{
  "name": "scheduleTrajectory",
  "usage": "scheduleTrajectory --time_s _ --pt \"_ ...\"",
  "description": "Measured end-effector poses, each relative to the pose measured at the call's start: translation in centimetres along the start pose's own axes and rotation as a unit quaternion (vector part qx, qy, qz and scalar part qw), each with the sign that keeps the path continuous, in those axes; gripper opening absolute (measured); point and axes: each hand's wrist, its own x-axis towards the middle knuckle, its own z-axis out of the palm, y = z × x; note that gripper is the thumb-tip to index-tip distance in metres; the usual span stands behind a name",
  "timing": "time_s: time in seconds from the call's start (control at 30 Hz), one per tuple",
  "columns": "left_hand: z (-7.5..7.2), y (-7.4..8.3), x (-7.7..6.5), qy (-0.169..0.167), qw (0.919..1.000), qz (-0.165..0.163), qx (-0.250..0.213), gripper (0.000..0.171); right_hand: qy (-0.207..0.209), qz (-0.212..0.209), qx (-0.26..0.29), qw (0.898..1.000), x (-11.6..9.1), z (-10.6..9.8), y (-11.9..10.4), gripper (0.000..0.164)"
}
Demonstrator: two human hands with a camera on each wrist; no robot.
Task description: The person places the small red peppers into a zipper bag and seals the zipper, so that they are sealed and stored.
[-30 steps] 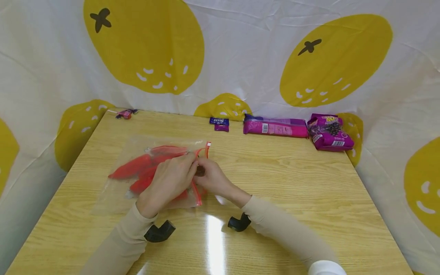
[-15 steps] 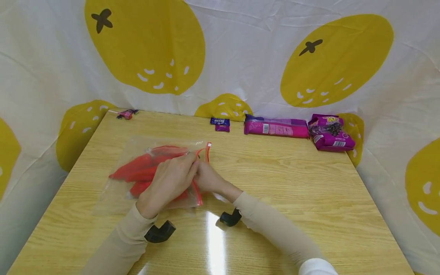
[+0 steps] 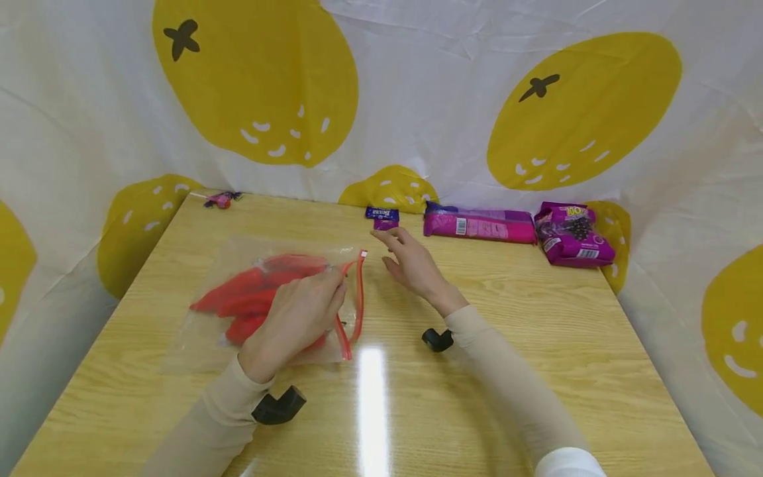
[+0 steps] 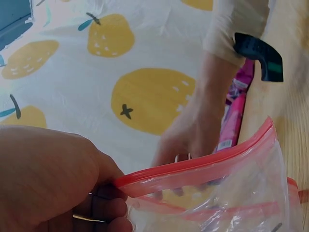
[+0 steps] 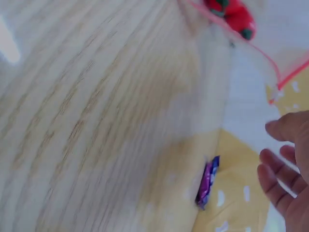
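A clear zip bag (image 3: 199, 338) with a red zip edge lies on the left half of the table, with several long red things (image 3: 229, 291) inside. In the right wrist view the red things (image 5: 237, 19) show dark green parts. My left hand (image 3: 295, 315) pinches the red rim, and the mouth of the bag gapes in the left wrist view. My right hand (image 3: 414, 268) holds nothing; its fingers are spread above the table. Just beyond its fingertips lie two small wrapped candies, one blue (image 3: 381, 213) and one purple (image 3: 386, 225).
A long purple-pink packet (image 3: 479, 224) and a plump purple bag (image 3: 575, 235) stand along the back right edge. At the back left corner lies a wrapped lollipop (image 3: 222, 199). A patterned cloth (image 3: 417, 99) hangs behind the wooden table (image 3: 507, 298).
My right hand has left the bag's mouth and moved right and away, toward the small candies. A brown thing in its fingers earlier is gone from them. My left hand stays on the rim.
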Motion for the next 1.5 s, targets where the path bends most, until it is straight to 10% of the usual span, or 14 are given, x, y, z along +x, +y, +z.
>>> scheduleTrajectory --time_s 0.3,0.57,0.8,1.07,1.27,1.37,1.5 --pt "-0.6 0.3 -0.4 0.021 0.9995 0.022 0.003 0.021 0.007 -0.159 -0.041 0.986 1.4 1.4 -0.9 0.027" --pt "-2.6 1.2 -0.6 0.048 0.9979 0.040 0.016 0.018 0.049 -0.199 0.008 0.979 -1.3 -2.9 -1.2 0.013" --pt "-5.1 2.0 -1.3 0.059 0.9887 0.092 -0.103 0.014 0.105 -0.170 0.049 0.979 -4.7 -10.2 -2.7 0.009" --pt "-5.9 1.7 -3.3 -0.028 0.9298 0.240 -0.277 0.075 0.175 -0.042 0.095 0.979 -5.9 -16.0 -3.8 0.012" --pt "-4.1 2.2 -2.3 0.098 0.9282 0.258 -0.249 0.038 0.178 0.082 0.133 0.972 -5.8 -18.0 -6.2 0.005" --pt "-4.4 1.6 -1.5 0.167 0.9139 0.219 -0.298 0.010 0.174 0.113 0.163 0.965 -5.8 -18.5 -5.6 0.001" --pt "-5.8 0.1 -0.4 0.167 0.8992 0.065 -0.399 0.005 0.178 0.144 0.237 0.944 -5.8 -19.1 -3.4 0.006"
